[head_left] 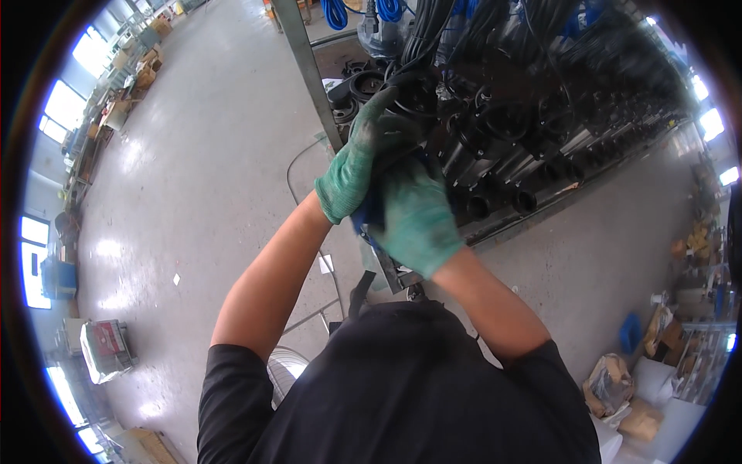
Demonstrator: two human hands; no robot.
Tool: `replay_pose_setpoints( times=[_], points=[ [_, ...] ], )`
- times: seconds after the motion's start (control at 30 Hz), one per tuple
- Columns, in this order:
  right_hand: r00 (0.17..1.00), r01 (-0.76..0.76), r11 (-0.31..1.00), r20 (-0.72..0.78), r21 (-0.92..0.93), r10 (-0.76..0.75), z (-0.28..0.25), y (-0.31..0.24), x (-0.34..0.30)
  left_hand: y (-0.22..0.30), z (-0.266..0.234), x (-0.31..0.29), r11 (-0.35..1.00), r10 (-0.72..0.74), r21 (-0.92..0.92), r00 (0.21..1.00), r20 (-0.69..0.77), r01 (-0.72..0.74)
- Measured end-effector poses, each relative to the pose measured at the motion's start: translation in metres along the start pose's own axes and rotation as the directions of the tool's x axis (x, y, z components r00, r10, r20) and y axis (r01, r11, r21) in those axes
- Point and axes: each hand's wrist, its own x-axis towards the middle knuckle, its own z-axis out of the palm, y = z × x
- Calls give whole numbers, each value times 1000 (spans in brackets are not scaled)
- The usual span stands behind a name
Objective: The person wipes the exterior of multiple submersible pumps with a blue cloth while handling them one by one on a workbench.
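A dark rounded part (398, 138), with some blue low beside it, is between my gloved hands at the near left corner of a metal rack. My left hand (355, 166), in a green glove, is closed against its left side, one digit stretched up along it. In a green glove too, my right hand (417, 213) is at its near right side, blurred by motion with the fingers hidden. What exactly the part is, I cannot make out. Black cylindrical pump-like units (479, 147) lie close together just right of my hands.
Bundled black cables (429, 35) and blue coils (335, 14) hang above the units. The rack's upright post (305, 66) stands left of my hands. A thin cable (291, 174) trails on the grey floor. A white fan (286, 367) is near my left side; bags and cartons (610, 383) lie at right.
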Motion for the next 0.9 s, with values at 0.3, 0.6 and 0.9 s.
replay_pose_setpoints(
  times=[0.3, 0.6, 0.9],
  points=[
    [968, 250, 962, -38, 109, -247, -14, 51, -54, 0, -9, -8, 999, 41, 12, 999, 23, -41],
    [875, 480, 877, -83, 29, -477, -45, 18, 37, -13, -22, -29, 730, 61, -605, 911, -408, -319],
    [831, 556, 788, -142, 266, -538, -24, 42, 73, -38, -41, -106, 949, -73, -289, 809, -583, -123]
  ],
)
